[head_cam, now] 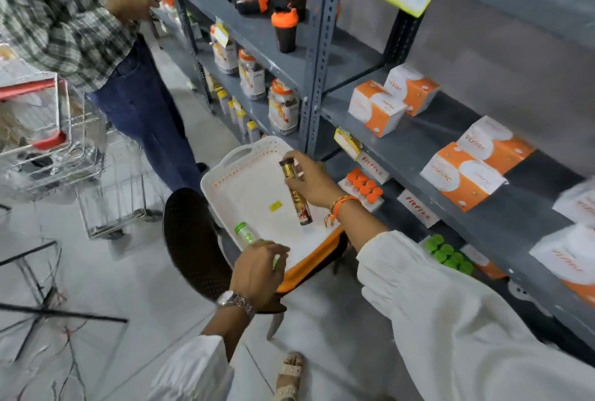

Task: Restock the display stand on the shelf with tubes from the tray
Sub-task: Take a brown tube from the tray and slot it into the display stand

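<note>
The right hand [310, 180] grips a slim gold-and-black tube [297, 197] above the white perforated plastic tray [244, 175]. The left hand [257, 271] closes around a green-capped tube [246, 233] at the tray's near edge.

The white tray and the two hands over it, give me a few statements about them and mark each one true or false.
1. The right hand holds a gold and dark tube. True.
2. The left hand is empty. False: it grips a green-capped tube.
3. The white tray is packed with tubes. False: apart from the two tubes in the hands, only a small yellow scrap shows.
4. Orange-capped tubes stand in a display stand on the shelf. True.
5. The tray sits on the floor. False: it rests on a dark chair.
</note>
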Action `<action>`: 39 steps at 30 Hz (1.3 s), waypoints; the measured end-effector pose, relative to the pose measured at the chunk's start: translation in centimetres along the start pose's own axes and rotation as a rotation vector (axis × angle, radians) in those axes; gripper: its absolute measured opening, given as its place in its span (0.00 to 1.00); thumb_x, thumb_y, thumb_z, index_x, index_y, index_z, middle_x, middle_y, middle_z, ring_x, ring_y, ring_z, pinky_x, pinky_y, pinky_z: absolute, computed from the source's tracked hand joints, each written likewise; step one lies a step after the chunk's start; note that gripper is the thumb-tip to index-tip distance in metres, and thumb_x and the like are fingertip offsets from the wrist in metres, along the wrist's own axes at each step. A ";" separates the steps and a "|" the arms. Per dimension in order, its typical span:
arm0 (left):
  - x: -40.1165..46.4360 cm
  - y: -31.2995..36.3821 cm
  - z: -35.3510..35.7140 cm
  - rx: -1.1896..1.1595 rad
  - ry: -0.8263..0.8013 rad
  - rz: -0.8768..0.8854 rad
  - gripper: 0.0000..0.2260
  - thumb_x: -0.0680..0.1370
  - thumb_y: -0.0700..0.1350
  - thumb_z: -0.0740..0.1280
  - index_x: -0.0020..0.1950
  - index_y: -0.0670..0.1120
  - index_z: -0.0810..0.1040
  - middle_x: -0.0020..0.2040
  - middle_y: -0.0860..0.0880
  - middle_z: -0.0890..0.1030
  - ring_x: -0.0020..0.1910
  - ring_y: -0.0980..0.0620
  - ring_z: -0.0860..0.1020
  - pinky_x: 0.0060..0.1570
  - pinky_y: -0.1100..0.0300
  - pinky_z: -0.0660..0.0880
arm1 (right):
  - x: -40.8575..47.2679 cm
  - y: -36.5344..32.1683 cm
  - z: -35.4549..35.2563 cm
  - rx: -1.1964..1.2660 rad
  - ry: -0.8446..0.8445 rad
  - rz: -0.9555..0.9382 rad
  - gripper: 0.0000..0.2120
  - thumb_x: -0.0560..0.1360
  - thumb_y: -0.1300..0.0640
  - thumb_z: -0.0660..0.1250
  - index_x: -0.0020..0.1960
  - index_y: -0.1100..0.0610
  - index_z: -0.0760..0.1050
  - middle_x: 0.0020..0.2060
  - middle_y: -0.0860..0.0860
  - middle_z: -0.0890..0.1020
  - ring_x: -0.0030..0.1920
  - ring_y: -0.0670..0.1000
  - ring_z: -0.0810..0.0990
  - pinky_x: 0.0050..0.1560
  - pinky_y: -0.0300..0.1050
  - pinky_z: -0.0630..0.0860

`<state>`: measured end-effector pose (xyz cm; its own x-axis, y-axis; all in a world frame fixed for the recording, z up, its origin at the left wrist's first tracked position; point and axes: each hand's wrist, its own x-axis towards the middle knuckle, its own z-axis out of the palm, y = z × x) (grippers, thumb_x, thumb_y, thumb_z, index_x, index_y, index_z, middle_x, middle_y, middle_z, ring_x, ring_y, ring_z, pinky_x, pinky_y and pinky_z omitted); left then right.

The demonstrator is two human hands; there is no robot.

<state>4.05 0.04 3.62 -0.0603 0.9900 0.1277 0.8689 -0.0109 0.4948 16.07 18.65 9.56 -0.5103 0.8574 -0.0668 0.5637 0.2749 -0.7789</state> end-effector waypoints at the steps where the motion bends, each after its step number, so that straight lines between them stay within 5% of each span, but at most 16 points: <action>1: 1.3 0.9 -0.7 -0.023 0.028 0.017 0.09 0.74 0.44 0.68 0.50 0.51 0.86 0.47 0.52 0.86 0.48 0.48 0.82 0.46 0.54 0.77 | -0.5 -0.6 -1.7 0.018 0.058 -0.014 0.20 0.77 0.62 0.69 0.67 0.51 0.71 0.51 0.59 0.79 0.51 0.60 0.79 0.53 0.54 0.79; 5: 6.9 6.0 -3.3 -0.115 0.158 0.116 0.11 0.74 0.46 0.65 0.51 0.52 0.86 0.47 0.51 0.86 0.44 0.47 0.81 0.45 0.54 0.76 | -3.7 -3.8 -10.2 0.054 0.330 -0.110 0.20 0.76 0.62 0.70 0.64 0.49 0.71 0.47 0.49 0.80 0.47 0.53 0.81 0.52 0.55 0.81; 9: 12.0 12.9 -5.7 -0.225 0.281 0.282 0.09 0.73 0.44 0.68 0.49 0.49 0.87 0.44 0.49 0.86 0.41 0.46 0.82 0.42 0.57 0.75 | -9.8 -7.2 -20.1 0.013 0.600 -0.189 0.21 0.75 0.63 0.69 0.65 0.51 0.72 0.43 0.49 0.80 0.39 0.51 0.80 0.45 0.47 0.79; 12: 15.3 18.4 -6.9 -0.292 0.319 0.395 0.10 0.74 0.46 0.66 0.49 0.48 0.86 0.43 0.49 0.85 0.41 0.46 0.82 0.42 0.57 0.74 | -15.5 -9.6 -26.6 -0.061 0.784 -0.221 0.20 0.75 0.61 0.70 0.64 0.48 0.72 0.41 0.47 0.80 0.40 0.54 0.81 0.46 0.53 0.80; 18: 19.9 30.6 -8.8 -0.457 0.466 0.719 0.12 0.76 0.42 0.62 0.56 0.43 0.81 0.52 0.44 0.82 0.51 0.42 0.78 0.58 0.53 0.71 | -25.3 -13.0 -36.6 -0.294 1.094 -0.197 0.19 0.74 0.58 0.73 0.63 0.50 0.73 0.43 0.44 0.81 0.41 0.47 0.81 0.47 0.49 0.81; 23: 23.8 38.0 -8.4 -0.329 0.322 0.913 0.21 0.79 0.49 0.61 0.70 0.42 0.72 0.68 0.42 0.75 0.68 0.41 0.71 0.72 0.46 0.63 | -28.8 -14.7 -43.1 -0.467 1.369 -0.109 0.20 0.70 0.59 0.78 0.58 0.54 0.75 0.43 0.40 0.79 0.41 0.43 0.79 0.47 0.45 0.78; 29: 25.9 39.9 -7.2 -0.102 0.277 0.995 0.21 0.81 0.55 0.56 0.67 0.46 0.75 0.63 0.46 0.80 0.60 0.43 0.76 0.64 0.48 0.66 | -28.9 -14.2 -47.4 -0.700 1.439 0.073 0.20 0.71 0.56 0.78 0.59 0.55 0.74 0.45 0.54 0.84 0.40 0.52 0.82 0.47 0.47 0.80; 39: 25.9 39.8 -6.7 -0.146 0.308 1.000 0.18 0.81 0.55 0.54 0.64 0.48 0.75 0.60 0.49 0.79 0.57 0.46 0.74 0.60 0.48 0.66 | -26.7 -11.9 -47.0 -0.834 1.426 0.106 0.21 0.71 0.56 0.79 0.59 0.57 0.74 0.51 0.55 0.86 0.50 0.54 0.85 0.53 0.47 0.83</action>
<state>33.81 24.34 32.39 0.5107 0.4428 0.7370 0.5253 -0.8393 0.1402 53.55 12.91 49.91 0.2536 0.4402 0.8614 0.9660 -0.0681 -0.2496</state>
